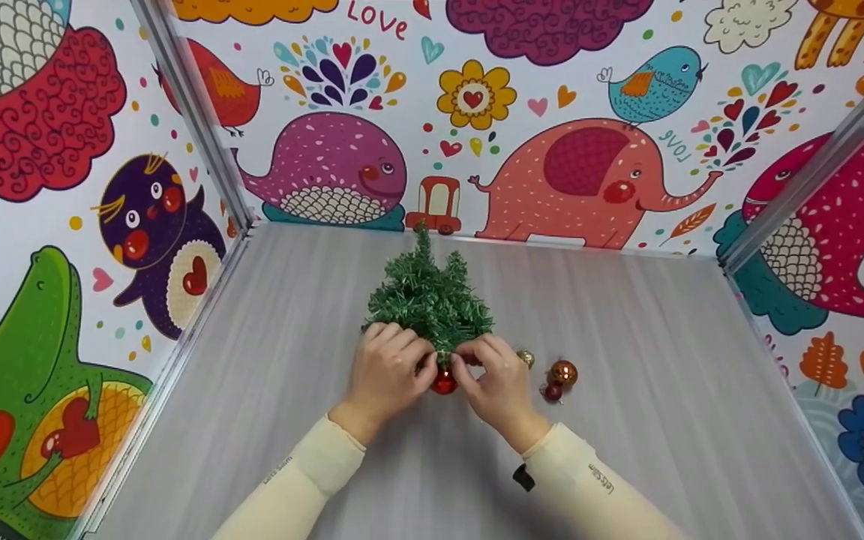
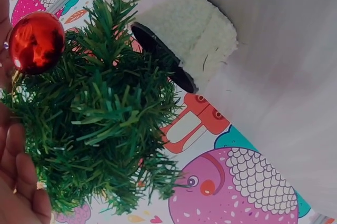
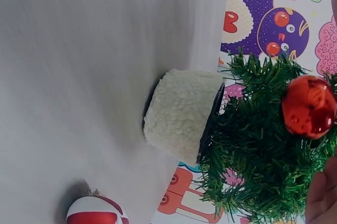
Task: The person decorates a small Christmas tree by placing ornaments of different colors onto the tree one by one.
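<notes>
A small green Christmas tree [image 1: 432, 296] stands on the table, its white fuzzy pot [image 3: 181, 113] with a black rim showing in both wrist views. At the tree's near side hangs a shiny red bauble [image 1: 444, 379], between my two hands. My left hand [image 1: 393, 367] pinches with thumb and forefinger at the bauble's top, by its gold string [image 2: 17, 83]. From the other side my right hand [image 1: 498, 379] pinches at the same spot with curled fingers. Exactly what lies between the fingertips is hidden.
Right of the right hand lie a copper-coloured bauble [image 1: 563, 373], a small dark red bauble [image 1: 553, 392] and a gold bauble [image 1: 526, 358]. The right wrist view shows a red-and-white striped bauble [image 3: 95, 212]. Printed cartoon panels [image 1: 327, 172] wall the table [image 1: 649, 420] at the back and sides.
</notes>
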